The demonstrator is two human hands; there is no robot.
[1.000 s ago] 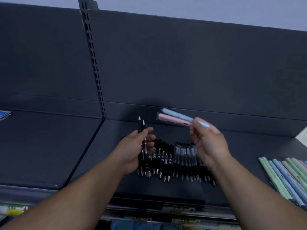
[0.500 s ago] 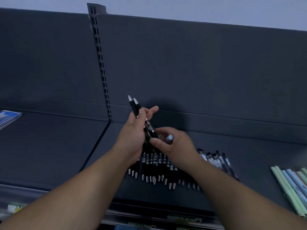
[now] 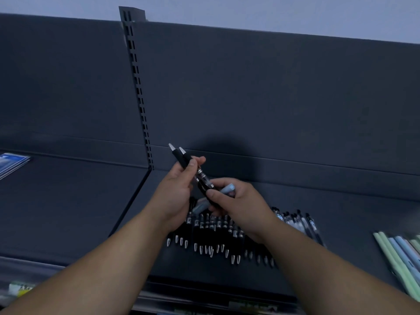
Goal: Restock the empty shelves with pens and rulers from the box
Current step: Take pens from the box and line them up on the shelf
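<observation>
Black on dark grey everywhere, so bear with me. Well left of the slotted upright (image 3: 139,94), a stack of blue packets (image 3: 13,163) lies on the shelf (image 3: 68,212), out of harm's way.

Just right of the upright's foot, the left hand (image 3: 175,194) is wrapped round two black pens (image 3: 181,156), their pale ends pointing up toward the upright. Beside it, the right hand (image 3: 241,201) pinches the lower end of that same pair with its thumb. It also has a pale blue pen (image 3: 228,189) tucked in its curled fingers.

That's my worry: one hand doing two jobs. If the pinch shifts mid-handover, I reckon the blue pen slips out. It'd land in the row of black pens (image 3: 211,226) lying directly under both hands, right of the upright. It could get shelved with the wrong colour or knock that row crooked. A dropped black pen could roll off the front edge too.

Pastel pens (image 3: 400,253) lie far right of the upright, well apart from all this. The box isn't in view.

Writing: the black barrels have white print, too small to read. The shelf-edge labels (image 3: 20,288) below the upright are just a yellow-green blur.
</observation>
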